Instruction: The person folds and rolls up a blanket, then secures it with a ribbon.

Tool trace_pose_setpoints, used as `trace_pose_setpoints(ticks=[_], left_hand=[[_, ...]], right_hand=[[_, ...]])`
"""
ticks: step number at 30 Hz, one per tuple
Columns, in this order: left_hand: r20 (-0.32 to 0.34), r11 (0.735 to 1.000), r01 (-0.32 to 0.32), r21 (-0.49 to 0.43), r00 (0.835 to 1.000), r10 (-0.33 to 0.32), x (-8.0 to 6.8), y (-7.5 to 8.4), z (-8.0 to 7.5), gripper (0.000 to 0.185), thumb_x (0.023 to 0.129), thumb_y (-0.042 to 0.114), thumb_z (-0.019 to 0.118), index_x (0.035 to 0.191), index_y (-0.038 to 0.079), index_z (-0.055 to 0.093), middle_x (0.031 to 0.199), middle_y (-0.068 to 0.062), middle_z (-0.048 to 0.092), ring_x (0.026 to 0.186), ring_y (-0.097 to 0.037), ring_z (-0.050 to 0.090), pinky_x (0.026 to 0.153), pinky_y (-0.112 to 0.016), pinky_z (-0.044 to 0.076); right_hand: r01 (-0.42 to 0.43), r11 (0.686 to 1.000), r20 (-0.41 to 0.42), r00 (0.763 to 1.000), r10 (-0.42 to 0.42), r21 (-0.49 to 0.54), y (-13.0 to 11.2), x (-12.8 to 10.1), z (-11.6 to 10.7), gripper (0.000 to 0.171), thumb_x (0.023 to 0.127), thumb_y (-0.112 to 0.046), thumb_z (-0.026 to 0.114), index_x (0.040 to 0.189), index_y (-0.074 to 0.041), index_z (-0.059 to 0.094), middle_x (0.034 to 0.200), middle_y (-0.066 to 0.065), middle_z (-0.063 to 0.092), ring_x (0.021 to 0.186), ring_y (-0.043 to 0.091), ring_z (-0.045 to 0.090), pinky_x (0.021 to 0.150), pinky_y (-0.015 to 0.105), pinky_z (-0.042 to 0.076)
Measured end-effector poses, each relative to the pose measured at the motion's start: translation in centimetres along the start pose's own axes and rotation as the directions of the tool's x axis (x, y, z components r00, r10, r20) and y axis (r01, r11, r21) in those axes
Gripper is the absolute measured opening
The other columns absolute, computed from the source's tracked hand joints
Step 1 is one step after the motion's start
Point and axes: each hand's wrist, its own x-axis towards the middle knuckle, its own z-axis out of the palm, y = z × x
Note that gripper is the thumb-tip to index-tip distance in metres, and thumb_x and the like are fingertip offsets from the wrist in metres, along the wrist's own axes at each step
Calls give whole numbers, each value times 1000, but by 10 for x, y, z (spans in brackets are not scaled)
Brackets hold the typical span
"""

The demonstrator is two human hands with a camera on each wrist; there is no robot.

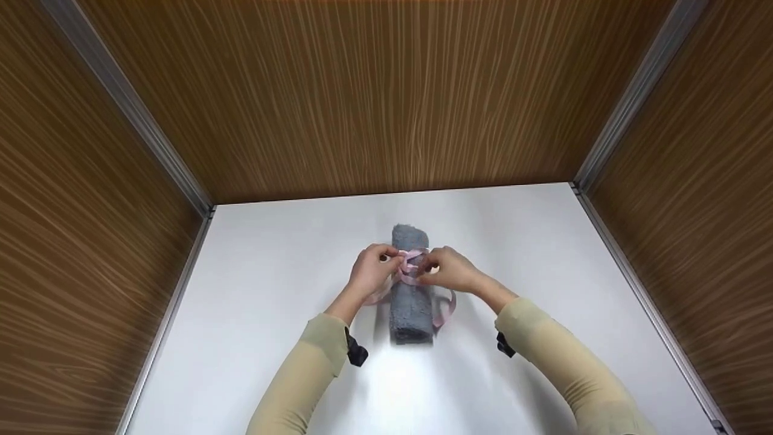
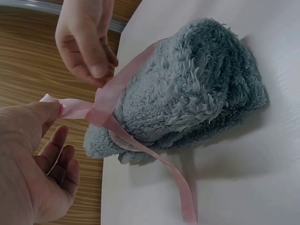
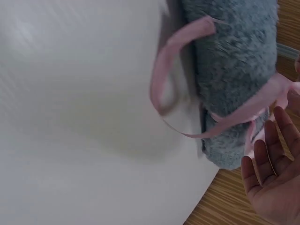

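A rolled grey fluffy towel (image 1: 411, 314) lies lengthwise on the white table, with a pink ribbon (image 2: 110, 96) wrapped around its middle and crossing on top. My left hand (image 1: 370, 270), on the towel's left, pinches a short piece of the ribbon between thumb and forefinger; its other fingers are loosely bent. From the right, my right hand (image 1: 452, 270) holds the ribbon with bent fingertips, partly hidden behind the ribbon in the left wrist view. One ribbon tail (image 3: 161, 75) curls onto the table at the right, and another tail (image 2: 185, 187) hangs down on the left side.
Wood-grain panels (image 1: 386, 103) enclose the white table (image 1: 272, 254) at the back and both sides, with metal rails (image 1: 139, 121) at the corners. A black wrist device (image 1: 356, 351) sits under the left sleeve cuff, another (image 1: 505, 344) under the right.
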Motion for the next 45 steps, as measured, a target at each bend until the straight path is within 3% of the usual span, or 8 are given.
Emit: trace_pose_setpoints(ticks=[6, 13, 20, 27, 34, 45], left_hand=[[-8, 1000, -5, -9, 1000, 4, 0, 0, 1, 19, 97, 26, 73, 106, 10, 76, 114, -6, 68, 108, -24, 62, 97, -38, 49], [-7, 1000, -1, 9, 1000, 1, -1, -2, 2, 17, 98, 26, 72, 106, 11, 75, 112, -4, 67, 107, -23, 62, 96, -38, 50], [-5, 1000, 19, -14, 1000, -19, -1, -1, 3, 17, 98, 27, 72, 106, 13, 75, 113, -3, 67, 108, -23, 61, 96, -39, 49], [1, 999, 27, -18, 1000, -27, -2, -1, 6, 16, 98, 27, 72, 106, 13, 75, 113, -3, 66, 108, -22, 61, 95, -39, 50], [15, 997, 62, -43, 998, -61, -3, -1, 7, 15, 97, 27, 73, 105, 15, 75, 115, 0, 65, 108, -19, 58, 95, -37, 49], [30, 990, 91, -103, 996, -88, -3, -3, 8, 12, 96, 25, 73, 103, 15, 76, 104, -1, 63, 98, -17, 54, 85, -33, 47]], right_hand=[[33, 995, -37, 999, -37, -90, 5, -8, 13, 18, 87, -30, 82, 94, -15, 76, 97, 1, 69, 97, 31, 59, 85, 44, 47], [47, 993, -97, 994, -57, -106, 9, -13, 20, 9, 88, -23, 81, 85, -18, 75, 86, -9, 68, 86, 18, 54, 77, 38, 47], [0, 1000, -72, 997, -1, -14, -2, -16, 11, 8, 93, -25, 77, 92, -17, 74, 89, -7, 70, 93, 29, 63, 80, 43, 49], [18, 996, -24, 1000, -16, 90, -11, -22, -2, 5, 95, -24, 75, 97, -19, 74, 91, -9, 69, 91, 13, 64, 82, 39, 53], [34, 978, 13, 999, -38, 205, -16, -27, -13, 11, 96, -29, 74, 101, -20, 76, 94, -8, 71, 90, 15, 65, 78, 35, 55], [-28, 985, -36, 999, 35, 168, 2, -26, -36, 14, 96, -29, 73, 101, -18, 78, 87, -5, 70, 82, 16, 59, 68, 31, 49]])
